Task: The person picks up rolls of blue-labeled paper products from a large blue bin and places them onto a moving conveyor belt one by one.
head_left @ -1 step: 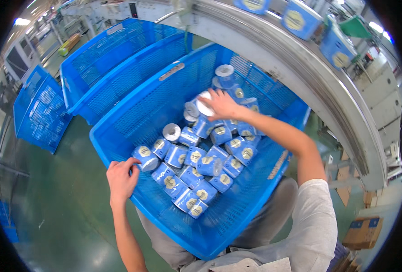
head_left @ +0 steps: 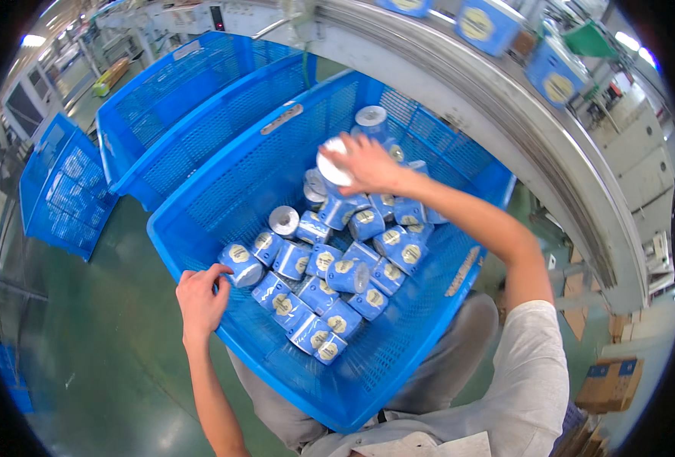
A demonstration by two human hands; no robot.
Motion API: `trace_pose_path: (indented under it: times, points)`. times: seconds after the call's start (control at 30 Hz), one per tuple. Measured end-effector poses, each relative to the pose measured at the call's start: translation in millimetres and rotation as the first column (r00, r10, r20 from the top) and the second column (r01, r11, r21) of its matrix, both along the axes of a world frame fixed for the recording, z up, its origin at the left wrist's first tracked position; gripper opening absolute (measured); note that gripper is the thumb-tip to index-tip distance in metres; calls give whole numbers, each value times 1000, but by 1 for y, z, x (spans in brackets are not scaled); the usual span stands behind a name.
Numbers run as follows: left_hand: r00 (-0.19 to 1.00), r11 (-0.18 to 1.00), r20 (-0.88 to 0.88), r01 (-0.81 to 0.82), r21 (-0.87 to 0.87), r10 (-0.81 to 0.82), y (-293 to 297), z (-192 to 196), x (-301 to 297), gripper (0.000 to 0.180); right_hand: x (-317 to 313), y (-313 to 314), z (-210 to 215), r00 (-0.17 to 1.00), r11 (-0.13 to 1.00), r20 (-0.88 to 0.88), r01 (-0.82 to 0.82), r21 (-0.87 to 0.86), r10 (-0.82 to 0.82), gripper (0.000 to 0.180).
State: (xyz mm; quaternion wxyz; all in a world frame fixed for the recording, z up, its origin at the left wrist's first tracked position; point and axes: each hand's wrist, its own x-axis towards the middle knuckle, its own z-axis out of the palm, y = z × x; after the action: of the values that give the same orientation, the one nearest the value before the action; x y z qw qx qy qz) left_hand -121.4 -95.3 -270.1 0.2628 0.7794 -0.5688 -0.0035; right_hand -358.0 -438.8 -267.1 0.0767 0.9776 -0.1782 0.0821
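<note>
A large blue plastic crate [head_left: 200, 190] stands before me, with several blue-wrapped toilet paper rolls [head_left: 291, 260] piled inside, each bearing a pale round label. My right hand [head_left: 368, 164] reaches over the far part of the pile. Its fingers close round a roll whose white end [head_left: 331, 161] faces up; the hand hides the rest of that roll. At the crate's left side, my left hand [head_left: 204, 297] grips the rim, thumb and forefinger bent over it. Just inside the rim, close to those fingertips, lies another roll [head_left: 242, 265].
Beyond the crate to the left stand two more blue crates [head_left: 208, 114] side by side, and a smaller blue crate [head_left: 69, 186] sits farther left on the green floor. A metal conveyor [head_left: 459, 99] curves past the right, carrying blue packs [head_left: 488, 27]. Cardboard boxes [head_left: 610, 385] lie lower right.
My right hand has moved slightly left and toward the crate's left wall, with the roll in it. My left hand stays on the rim. The whole view has shifted a little.
</note>
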Motion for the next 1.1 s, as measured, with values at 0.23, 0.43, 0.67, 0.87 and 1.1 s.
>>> trace_pose_path:
  times: [0.23,0.43,0.67,0.87,1.1]
  points:
    - [998,998,-26,56,-6,-56,-12,3,-9,14,-111,68,267,816,841,578,318,-438,-7,54]
    - [999,999,-17,43,3,-43,-6,3,-7,15,-164,18,296,642,667,710,667,-332,-289,65]
    - [998,999,21,52,11,-52,-7,-9,2,14,-135,-104,256,701,535,670,673,-510,-243,55]
    - [1000,999,-3,-9,37,9,-7,0,-4,13,-26,-47,37,997,981,32,-66,-183,73,29]
    - [999,994,-29,-16,107,19,-8,4,-3,14,7,-113,-204,861,757,-422,471,452,-284,92]
